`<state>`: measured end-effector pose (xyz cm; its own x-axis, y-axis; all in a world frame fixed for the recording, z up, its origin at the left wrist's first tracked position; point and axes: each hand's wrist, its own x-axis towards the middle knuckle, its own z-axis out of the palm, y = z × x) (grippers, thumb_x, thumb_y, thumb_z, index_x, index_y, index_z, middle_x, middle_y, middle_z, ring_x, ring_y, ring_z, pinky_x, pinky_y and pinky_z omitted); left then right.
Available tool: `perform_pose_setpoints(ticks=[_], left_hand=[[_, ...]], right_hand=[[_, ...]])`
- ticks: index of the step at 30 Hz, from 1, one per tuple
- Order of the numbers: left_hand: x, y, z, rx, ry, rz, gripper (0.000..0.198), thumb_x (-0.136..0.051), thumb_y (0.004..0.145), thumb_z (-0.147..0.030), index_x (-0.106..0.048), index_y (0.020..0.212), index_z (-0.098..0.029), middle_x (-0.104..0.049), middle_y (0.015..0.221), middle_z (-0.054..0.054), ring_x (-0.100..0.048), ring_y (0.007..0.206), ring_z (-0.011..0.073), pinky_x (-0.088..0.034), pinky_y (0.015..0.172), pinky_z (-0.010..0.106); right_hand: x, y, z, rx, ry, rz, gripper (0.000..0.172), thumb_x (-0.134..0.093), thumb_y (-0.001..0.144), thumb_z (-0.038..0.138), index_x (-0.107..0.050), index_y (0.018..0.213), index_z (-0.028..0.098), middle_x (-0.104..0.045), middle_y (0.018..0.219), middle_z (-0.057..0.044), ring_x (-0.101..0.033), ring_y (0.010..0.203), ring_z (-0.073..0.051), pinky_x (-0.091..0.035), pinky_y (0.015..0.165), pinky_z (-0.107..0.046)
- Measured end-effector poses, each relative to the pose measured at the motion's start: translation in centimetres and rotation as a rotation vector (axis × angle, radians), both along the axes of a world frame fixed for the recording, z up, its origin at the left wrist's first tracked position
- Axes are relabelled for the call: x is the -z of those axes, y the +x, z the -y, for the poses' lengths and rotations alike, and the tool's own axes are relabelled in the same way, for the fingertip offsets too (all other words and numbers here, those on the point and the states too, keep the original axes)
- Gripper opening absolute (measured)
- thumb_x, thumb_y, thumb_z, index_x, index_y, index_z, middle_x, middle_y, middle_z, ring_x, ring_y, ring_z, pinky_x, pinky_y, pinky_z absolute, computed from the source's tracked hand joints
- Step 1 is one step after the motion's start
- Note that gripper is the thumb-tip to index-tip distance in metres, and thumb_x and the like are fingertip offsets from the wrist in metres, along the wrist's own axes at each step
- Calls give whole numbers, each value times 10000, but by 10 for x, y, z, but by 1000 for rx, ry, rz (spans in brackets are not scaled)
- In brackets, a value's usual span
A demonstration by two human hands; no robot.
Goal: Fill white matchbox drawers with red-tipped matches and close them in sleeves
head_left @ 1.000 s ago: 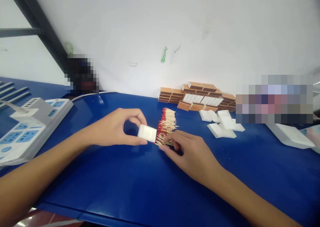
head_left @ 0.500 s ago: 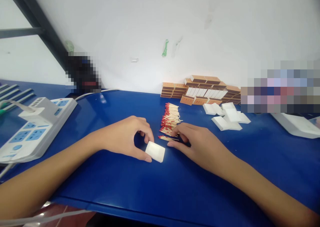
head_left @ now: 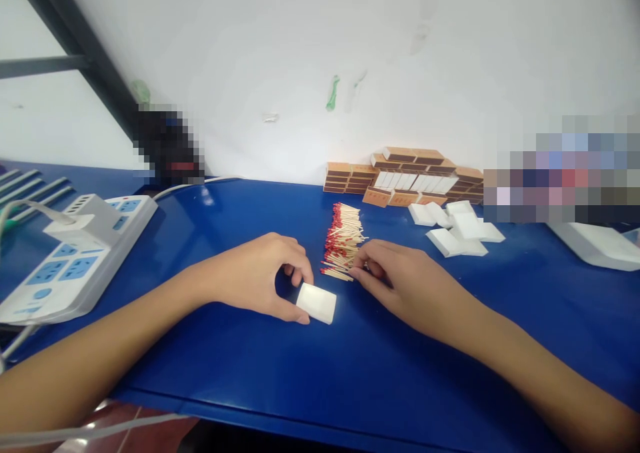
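My left hand (head_left: 267, 276) grips a small white matchbox tray (head_left: 317, 303) by its left end, thumb on the near side and fingers on the far side. The tray is on the blue tabletop, and I see no matches in it. Just beyond it lies a heap of red-tipped matches (head_left: 345, 230), heads mostly to the left. My right hand (head_left: 390, 273) has its thumb and forefinger closed at the plain ends of a few matches (head_left: 336, 274) at the near edge of the heap. Its other fingers are curled in and partly hidden.
Brown matchboxes (head_left: 415, 163) are stacked against the wall. Several white trays (head_left: 460, 230) lie loosely in front of them. A white power strip (head_left: 75, 260) with a plugged-in adapter (head_left: 80, 223) and cables occupies the left side. Another white object (head_left: 595, 243) sits at the far right.
My right thumb and forefinger have closed in at the ends of the nearest matches, which now lie closer against the heap. My left hand keeps its hold on the tray. The view has shifted slightly.
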<state>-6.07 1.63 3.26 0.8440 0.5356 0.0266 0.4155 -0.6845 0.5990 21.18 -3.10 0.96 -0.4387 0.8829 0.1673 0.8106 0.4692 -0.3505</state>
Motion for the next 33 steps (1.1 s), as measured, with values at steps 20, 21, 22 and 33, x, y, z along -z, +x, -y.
perform_pose_setpoints(ticks=[20,21,22,33], left_hand=[[4,4,3,-28,48,8,296,-894,750,-421,-778,939,-226,-683,845,-10,-626,761,132,-457,679,253],[6,4,4,-31,54,14,299,-892,753,-424,-778,944,-223,-681,840,-11,-625,756,130,-458,677,254],[7,5,4,-33,63,21,301,-889,758,-427,-779,948,-221,-679,836,-11,-624,751,128,-459,674,254],[17,11,10,-137,225,95,276,-866,803,-408,-774,961,-201,-701,852,1,-621,797,156,-463,717,286]], right_hand=[[2,-13,3,43,-110,235,97,-591,1044,264,-598,973,200,-720,986,-51,-678,758,-206,-393,627,-311],[3,-11,2,34,-95,253,106,-586,1047,272,-595,971,198,-715,978,-53,-676,748,-207,-391,622,-313],[4,-8,1,25,-79,264,118,-580,1051,282,-591,969,197,-709,970,-54,-673,736,-207,-390,618,-314],[-1,-10,15,-63,235,221,178,-547,1072,328,-577,959,193,-679,909,-46,-629,647,-177,-327,515,-307]])
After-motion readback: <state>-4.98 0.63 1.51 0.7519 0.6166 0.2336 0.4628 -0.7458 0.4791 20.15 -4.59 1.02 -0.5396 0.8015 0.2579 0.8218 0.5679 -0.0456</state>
